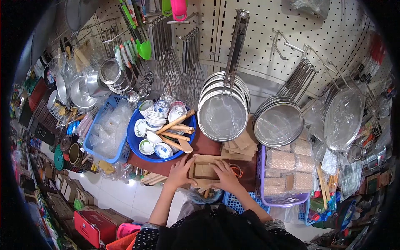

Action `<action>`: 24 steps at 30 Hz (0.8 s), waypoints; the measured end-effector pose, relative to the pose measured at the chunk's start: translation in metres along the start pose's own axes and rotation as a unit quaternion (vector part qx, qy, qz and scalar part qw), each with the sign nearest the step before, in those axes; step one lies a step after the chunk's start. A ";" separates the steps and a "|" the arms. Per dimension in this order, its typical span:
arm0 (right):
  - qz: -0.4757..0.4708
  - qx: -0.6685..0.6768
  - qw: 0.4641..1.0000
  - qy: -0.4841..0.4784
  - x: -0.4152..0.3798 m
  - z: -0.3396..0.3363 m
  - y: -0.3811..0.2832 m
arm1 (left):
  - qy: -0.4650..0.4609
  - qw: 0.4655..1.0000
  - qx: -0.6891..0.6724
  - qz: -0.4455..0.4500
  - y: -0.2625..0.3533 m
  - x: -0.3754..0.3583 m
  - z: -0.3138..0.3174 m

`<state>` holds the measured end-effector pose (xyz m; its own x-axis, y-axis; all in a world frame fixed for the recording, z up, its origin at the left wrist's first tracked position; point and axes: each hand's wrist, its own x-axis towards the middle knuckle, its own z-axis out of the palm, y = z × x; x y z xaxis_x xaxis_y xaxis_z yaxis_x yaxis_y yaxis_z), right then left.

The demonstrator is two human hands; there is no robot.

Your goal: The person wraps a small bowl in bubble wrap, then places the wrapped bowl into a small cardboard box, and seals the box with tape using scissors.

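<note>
An open brown cardboard box (204, 171) sits at the front edge of the dark red shelf (166, 166). My left hand (181, 173) is against its left side, thumb and fingers spread. On the box's right side rests my right hand (225, 175), its fingers stretched over the rim. Inside the box I see only bare cardboard. Behind it to the right lie flat cardboard pieces (240, 146). A blue basin (134, 143) with small patterned bowls and wooden-handled tools stands at the back left. An orange ring-like item (237, 170) lies beside my right hand.
A purple basket (261, 175) of bubble-wrapped packs stands right, a light blue basket (121, 156) of clear plastic left. Large strainers (223, 116) and whisks (189, 83) hang from the pegboard (258, 41). Below the shelf edge are a blue crate (235, 203) and a red case (89, 229).
</note>
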<state>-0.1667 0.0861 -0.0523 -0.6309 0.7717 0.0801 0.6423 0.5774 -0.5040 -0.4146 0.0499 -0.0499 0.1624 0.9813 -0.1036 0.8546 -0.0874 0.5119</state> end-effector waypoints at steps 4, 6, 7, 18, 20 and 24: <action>0.030 -0.032 0.995 -0.091 0.005 0.003 0.014 | 0.008 0.999 0.036 -0.031 0.002 0.002 0.003; 0.033 -0.042 0.995 -0.079 0.005 0.008 0.016 | 0.008 0.997 0.051 -0.059 0.000 0.001 0.005; 0.034 -0.046 0.996 -0.074 0.005 0.012 0.017 | -0.003 0.996 0.060 -0.073 -0.004 0.001 0.007; 0.051 -0.007 0.998 -0.021 0.013 0.021 0.013 | 0.065 0.993 0.002 -0.093 0.000 -0.009 0.006; 0.044 0.002 0.999 -0.013 0.017 0.019 0.011 | 0.079 0.992 -0.008 -0.099 0.007 -0.012 0.002; 0.044 0.022 0.999 -0.010 0.017 0.005 0.004 | 0.125 0.987 -0.059 -0.077 0.009 -0.020 -0.004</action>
<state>-0.1767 0.1000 -0.0571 -0.5815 0.8134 0.0171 0.6760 0.4948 -0.5461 -0.4121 0.0300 -0.0396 -0.1037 0.9945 0.0177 0.7938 0.0720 0.6039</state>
